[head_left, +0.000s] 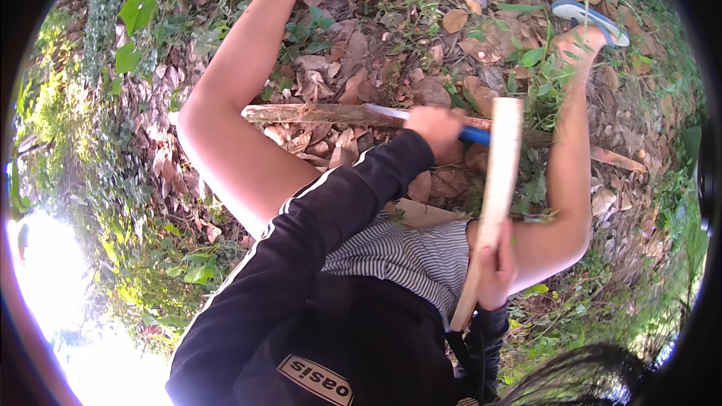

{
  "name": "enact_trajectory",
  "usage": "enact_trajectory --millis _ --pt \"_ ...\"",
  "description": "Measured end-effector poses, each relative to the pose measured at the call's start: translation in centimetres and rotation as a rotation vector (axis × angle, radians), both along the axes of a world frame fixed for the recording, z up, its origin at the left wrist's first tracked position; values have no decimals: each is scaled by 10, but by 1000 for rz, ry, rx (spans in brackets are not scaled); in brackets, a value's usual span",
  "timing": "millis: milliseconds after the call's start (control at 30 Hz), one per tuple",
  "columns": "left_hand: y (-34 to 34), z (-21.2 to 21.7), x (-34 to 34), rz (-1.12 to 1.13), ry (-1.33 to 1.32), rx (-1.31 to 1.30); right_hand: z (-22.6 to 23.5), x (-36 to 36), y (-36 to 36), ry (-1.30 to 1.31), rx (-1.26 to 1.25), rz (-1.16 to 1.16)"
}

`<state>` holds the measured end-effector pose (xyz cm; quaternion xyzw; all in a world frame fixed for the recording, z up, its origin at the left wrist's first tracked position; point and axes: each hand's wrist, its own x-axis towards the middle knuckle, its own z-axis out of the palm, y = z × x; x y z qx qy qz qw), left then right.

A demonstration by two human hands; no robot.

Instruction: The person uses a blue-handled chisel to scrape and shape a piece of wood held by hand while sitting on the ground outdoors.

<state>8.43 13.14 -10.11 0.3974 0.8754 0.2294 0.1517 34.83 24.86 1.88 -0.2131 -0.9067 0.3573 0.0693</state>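
Note:
My left hand (438,131) is closed around the blue handle (476,134) of a knife. Its pale blade (387,111) points left, away from the wood in my other hand, and the butt of the handle comes close to that wood. A long, flat, pale wooden strip (502,162) stands slanted above my right thigh. Near its lower end, my right hand (496,267) grips it with the fingers wrapped around one edge. The strip's bottom end reaches down by the dark jacket.
A rough branch (316,113) lies across the leaf litter between my bent legs. Another pale wood piece (425,214) shows by my striped shorts (398,252). A reddish bark strip (618,160) lies beyond my right leg. Green plants (199,267) grow around; a blue-edged sandal (590,19) is on my right foot.

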Motion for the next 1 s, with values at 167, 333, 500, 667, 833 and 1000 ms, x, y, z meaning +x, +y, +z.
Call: enact_trajectory --millis 167,333,500,667,833,1000 --pt "-37 5 -32 106 60 -159 21 -26 -18 -21 -619 -506" --pt "4 32 3 -23 87 102 25 -30 -20 122 -777 -629" --pt "18 20 29 -40 124 288 26 -18 -23 63 -753 -519" --pt "16 7 29 -51 130 348 23 -16 -19 76 -779 -558" --pt "16 -1 26 -11 151 395 22 -15 -20 92 -733 -531" --pt "17 4 24 -9 118 379 22 -21 -29 106 -679 -543"
